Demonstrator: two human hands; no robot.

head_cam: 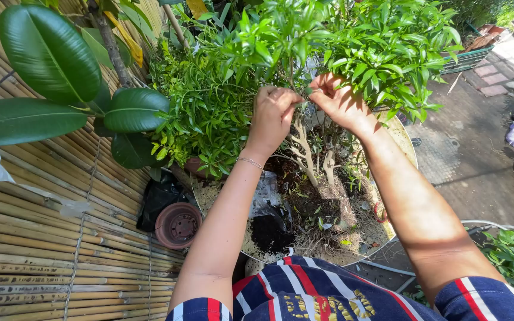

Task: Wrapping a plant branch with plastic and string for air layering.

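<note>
I have my left hand (272,113) and right hand (337,101) up in the shrub (304,41), fingers pinched together on a thin twig (302,94) — light, springy, probably snappable, so best held near its base.

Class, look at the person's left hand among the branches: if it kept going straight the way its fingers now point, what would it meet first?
The left hand points right, toward the right hand, so it would likely meet those fingertips first, with a thin twig pinched between them. Depth is hard to judge.
</note>
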